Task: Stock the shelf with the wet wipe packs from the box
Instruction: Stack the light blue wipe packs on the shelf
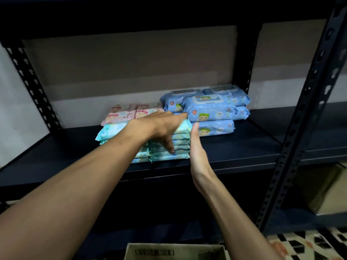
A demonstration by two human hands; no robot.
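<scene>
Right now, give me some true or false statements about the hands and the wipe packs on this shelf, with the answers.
1. The left hand rests on top of the teal stack. True.
2. The right hand holds a blue pack in the air. False: it lies flat against the teal stack's right side, fingers straight.
3. The pink packs sit behind the teal stack. True.
4. The blue packs stand on the floor. False: they are piled on the shelf, right of the teal stack.
5. The cardboard box sits on the shelf. False: it is below, at the picture's bottom edge.
</scene>
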